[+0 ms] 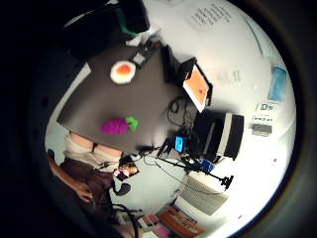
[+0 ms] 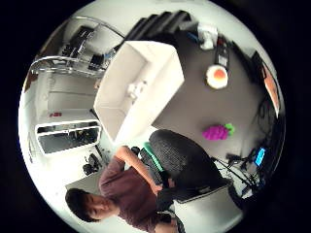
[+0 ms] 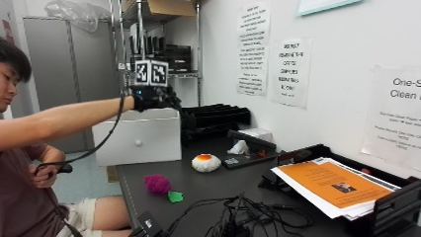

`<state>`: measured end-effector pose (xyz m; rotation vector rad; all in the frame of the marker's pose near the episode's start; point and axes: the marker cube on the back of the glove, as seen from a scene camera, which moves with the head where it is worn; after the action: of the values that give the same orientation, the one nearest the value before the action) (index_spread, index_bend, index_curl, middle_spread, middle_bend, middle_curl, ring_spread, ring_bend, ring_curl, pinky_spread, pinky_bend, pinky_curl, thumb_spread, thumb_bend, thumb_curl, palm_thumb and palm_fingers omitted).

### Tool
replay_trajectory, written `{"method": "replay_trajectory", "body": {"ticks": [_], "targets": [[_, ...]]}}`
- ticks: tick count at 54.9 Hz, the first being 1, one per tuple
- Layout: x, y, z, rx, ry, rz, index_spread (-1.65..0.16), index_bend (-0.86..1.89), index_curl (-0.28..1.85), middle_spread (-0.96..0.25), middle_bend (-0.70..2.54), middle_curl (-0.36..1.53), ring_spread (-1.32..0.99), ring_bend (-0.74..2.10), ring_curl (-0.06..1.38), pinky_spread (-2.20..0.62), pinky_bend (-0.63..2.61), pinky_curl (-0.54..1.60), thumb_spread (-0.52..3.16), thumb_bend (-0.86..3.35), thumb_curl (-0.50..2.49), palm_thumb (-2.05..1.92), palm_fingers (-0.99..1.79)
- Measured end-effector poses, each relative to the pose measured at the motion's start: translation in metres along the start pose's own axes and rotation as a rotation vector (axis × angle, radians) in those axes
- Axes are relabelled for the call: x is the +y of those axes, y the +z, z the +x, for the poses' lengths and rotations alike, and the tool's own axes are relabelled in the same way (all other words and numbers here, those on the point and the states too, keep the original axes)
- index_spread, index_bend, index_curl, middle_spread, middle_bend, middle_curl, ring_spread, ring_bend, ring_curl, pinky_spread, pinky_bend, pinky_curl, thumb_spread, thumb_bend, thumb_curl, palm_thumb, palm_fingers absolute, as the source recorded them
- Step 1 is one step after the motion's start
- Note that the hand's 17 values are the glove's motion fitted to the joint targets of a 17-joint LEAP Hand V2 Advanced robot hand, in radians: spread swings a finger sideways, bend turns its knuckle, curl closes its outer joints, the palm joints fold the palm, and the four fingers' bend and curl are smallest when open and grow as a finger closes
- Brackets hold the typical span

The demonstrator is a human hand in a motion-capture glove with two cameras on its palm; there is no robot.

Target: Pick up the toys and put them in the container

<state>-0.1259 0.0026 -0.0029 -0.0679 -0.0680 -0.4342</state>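
My gloved right hand (image 3: 154, 98) hovers over the white container (image 3: 138, 137), can't tell if it's clenched. Grape toy (image 3: 158, 183) sits at 7 o'clock from the fried egg toy (image 3: 206, 162).

Dark table (image 3: 210, 185) against white wall. Black paper tray (image 3: 395, 202) at near right end, stack of sheets with orange cover sheet (image 3: 325, 183) on top. Tangle of black cables (image 3: 243, 217) on table in front of tray. Black stacked letter trays (image 3: 214, 118) at far end beside wall. Small white crumpled item (image 3: 238, 147) and flat black device (image 3: 246, 158) near wall. Printed notices (image 3: 289, 71) taped to wall. Metal wire shelving (image 3: 158, 44) behind, cardboard box (image 3: 168, 7) on top shelf. Grey cabinet (image 3: 63, 74) at back left.
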Motion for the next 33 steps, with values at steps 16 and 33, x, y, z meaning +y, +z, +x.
{"method": "replay_trajectory", "body": {"ticks": [16,33], "targets": [[0.03,0.251,0.044,-0.19,0.035,-0.239,-0.25,0.05,0.09,-0.03,0.12,0.21,-0.01,0.39,0.31,0.04,1.03,0.37,1.18,-0.03,0.27,-0.03,-0.31],[0.025,0.304,0.044,-0.094,0.027,0.237,-0.24,0.4,0.23,-0.17,0.46,0.31,-0.18,0.6,0.33,-0.07,0.71,0.25,1.24,0.01,0.31,0.09,0.65]]}}
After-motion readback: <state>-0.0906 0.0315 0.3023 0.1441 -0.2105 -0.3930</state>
